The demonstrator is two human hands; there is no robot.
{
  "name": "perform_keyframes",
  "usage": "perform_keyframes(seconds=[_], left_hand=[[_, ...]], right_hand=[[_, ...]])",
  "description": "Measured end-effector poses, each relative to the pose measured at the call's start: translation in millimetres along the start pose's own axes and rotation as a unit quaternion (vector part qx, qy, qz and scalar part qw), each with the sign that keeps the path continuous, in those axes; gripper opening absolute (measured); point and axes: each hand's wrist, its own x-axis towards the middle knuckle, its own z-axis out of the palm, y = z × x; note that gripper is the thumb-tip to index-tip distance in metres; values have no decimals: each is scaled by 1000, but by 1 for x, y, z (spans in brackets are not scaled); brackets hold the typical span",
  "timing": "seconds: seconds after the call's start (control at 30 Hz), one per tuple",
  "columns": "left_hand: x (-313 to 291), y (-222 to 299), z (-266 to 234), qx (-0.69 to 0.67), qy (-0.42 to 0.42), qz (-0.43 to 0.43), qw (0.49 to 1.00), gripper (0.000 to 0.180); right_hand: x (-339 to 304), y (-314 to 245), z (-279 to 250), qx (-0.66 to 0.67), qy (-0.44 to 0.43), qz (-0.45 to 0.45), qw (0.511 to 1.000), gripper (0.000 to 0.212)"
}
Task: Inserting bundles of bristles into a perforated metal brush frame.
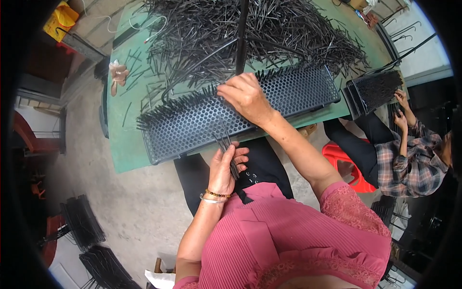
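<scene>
A long black perforated rack [192, 129] with rows of round holes lies tilted across the near edge of the green table. Thin black rods [175, 108] stand close together in the holes along its far side. Over the rack's middle, my right hand [246, 98] has its fingers pinched together at that row; what is between the fingertips is hidden. My left hand [224, 169] is closed around a small bunch of thin black rods [224, 143], just off the rack's near edge. Beyond the rack lies a large heap of loose black rods [284, 33].
A dark upright pole [241, 38] rises behind the rack. Loose rods and a crumpled beige glove-like item [118, 73] lie on the green table [126, 144] at left. At right, a co-worker [406, 159] handles another rack [378, 89] beside a red stool [353, 166].
</scene>
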Motion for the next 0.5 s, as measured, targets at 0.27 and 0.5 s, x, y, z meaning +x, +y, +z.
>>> perform_keyframes(seconds=[0.27, 0.5], left_hand=[[-4, 7, 7, 40, -35, 35, 998, 22], [-6, 7, 16, 89, -51, 45, 994, 23]], right_hand=[[2, -20, -24, 120, -11, 109, 987, 13], [-31, -34, -47, 457, -168, 437, 756, 22]])
